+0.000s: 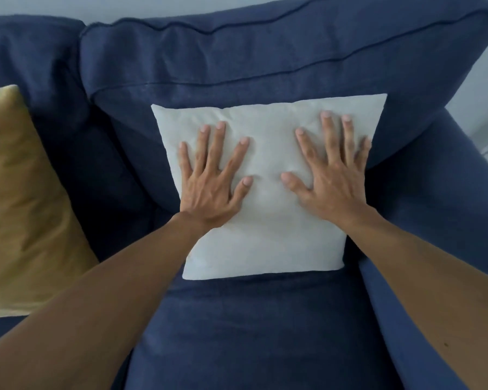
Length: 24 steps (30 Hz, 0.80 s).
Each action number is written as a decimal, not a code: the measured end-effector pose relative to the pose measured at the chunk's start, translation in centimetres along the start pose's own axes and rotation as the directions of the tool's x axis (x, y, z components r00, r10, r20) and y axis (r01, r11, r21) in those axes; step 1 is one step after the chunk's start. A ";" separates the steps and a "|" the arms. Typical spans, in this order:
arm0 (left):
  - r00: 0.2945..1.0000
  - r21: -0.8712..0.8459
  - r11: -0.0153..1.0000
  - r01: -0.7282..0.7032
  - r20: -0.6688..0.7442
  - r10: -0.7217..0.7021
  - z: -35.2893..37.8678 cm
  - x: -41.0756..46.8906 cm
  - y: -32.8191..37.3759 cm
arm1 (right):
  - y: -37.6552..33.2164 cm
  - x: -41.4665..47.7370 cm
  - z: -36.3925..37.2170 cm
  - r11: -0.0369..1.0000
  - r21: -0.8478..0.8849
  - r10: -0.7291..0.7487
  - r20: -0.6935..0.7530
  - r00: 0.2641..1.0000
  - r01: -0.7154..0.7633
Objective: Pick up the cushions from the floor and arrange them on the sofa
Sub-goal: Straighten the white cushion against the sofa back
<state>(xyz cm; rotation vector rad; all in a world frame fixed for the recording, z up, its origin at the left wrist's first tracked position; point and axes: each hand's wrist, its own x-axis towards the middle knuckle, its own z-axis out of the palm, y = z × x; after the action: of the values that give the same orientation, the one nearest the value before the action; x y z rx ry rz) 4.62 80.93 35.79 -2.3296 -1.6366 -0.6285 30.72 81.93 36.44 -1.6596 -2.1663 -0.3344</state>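
The navy blue sofa [265,333] carries a white cushion [265,243] propped against its backrest and a mustard-yellow cushion [20,206] at left.

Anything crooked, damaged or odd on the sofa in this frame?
Nothing stands out. The white cushion leans squarely against the sofa back, with the left hand and right hand pressed flat on it, fingers spread. The yellow cushion stands propped at the left. No tears or stains visible.

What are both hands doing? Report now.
Left hand: open, fingers spread, flat on the white cushion.
Right hand: open, flat on the same cushion.
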 end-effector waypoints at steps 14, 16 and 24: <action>0.977 -0.009 0.978 0.208 -0.053 -0.208 -3.0 -0.1 -4.4 | 4.7 0.0 -1.8 0.992 0.048 0.116 0.028 0.993 -0.117; 0.989 -0.005 0.991 0.136 -0.064 -0.136 -3.8 -1.5 -3.5 | 3.0 -1.6 -2.4 0.990 0.079 0.119 0.007 0.993 -0.120; 0.999 -0.046 0.998 0.035 0.005 -0.034 -0.1 -8.2 3.7 | -4.3 -9.3 1.7 0.989 0.135 0.066 -0.049 0.997 -0.058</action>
<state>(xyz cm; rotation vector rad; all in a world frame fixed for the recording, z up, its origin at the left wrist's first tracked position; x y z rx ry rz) 5.74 72.71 32.32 -2.3410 -1.6851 -0.6760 28.39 73.43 30.98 -1.6214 -2.0463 -0.2093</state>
